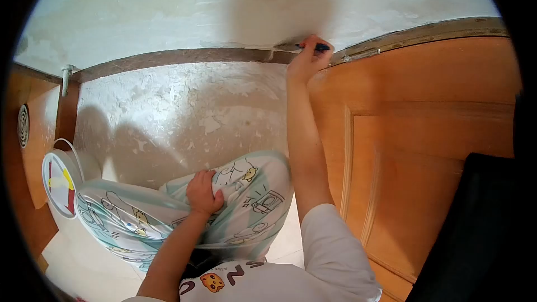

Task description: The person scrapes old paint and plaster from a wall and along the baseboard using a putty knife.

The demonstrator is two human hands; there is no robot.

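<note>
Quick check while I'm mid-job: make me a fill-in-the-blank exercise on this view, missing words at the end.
1. The right hand holds a scraper-like tool with a dark ____ handle.
2. The ____ hand rests on the patterned trousers.
3. The panelled wooden door is on the person's ____ side.
4. The lidded bucket is mainly ____ in colour.

Missing words: blue; left; right; white.
</note>
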